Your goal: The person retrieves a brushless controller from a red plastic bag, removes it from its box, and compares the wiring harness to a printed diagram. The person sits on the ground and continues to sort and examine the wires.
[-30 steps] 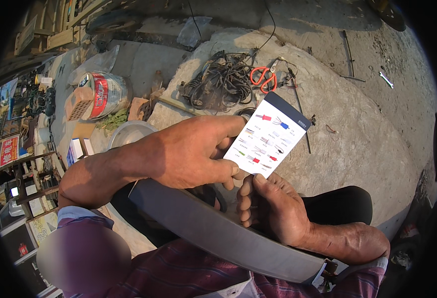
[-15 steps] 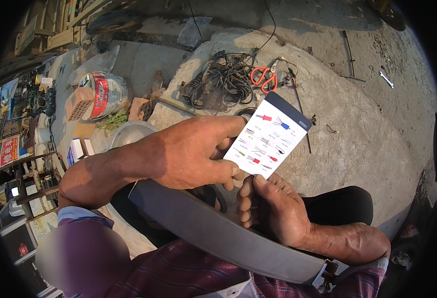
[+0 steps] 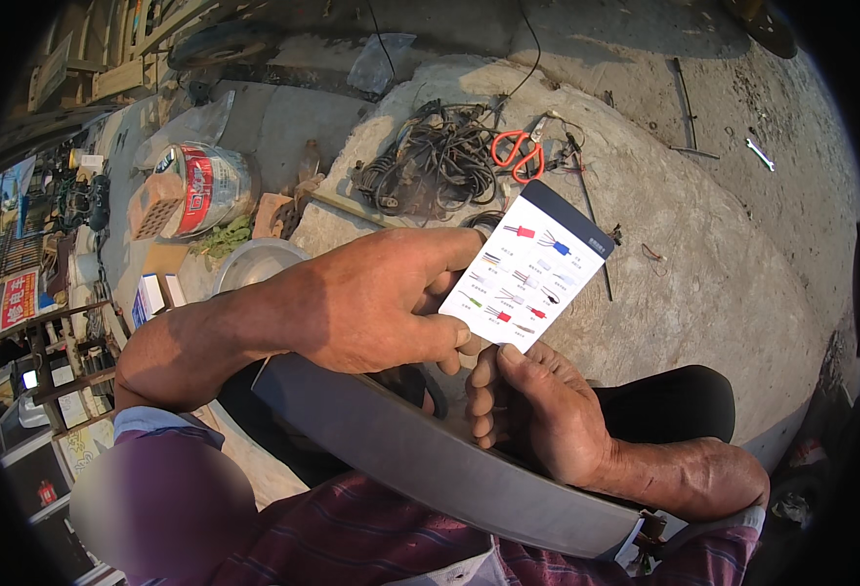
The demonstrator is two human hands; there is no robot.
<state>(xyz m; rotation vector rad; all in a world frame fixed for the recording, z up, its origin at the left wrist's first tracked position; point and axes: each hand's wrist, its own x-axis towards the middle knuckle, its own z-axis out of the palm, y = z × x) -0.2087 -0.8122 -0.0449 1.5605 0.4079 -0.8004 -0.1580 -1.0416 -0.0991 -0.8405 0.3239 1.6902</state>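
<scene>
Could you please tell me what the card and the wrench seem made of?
Card: probably coated paperboard, possibly plastic; it looks smooth, thin and flat with crisp printing. Wrench: likely bare or plated steel; its bright silvery glint suggests metal.

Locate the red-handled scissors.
Head view, upper part, right of centre: the red-handled scissors lie on the pale slab, just right of the black cable tangle, above the white card in frame.
</scene>
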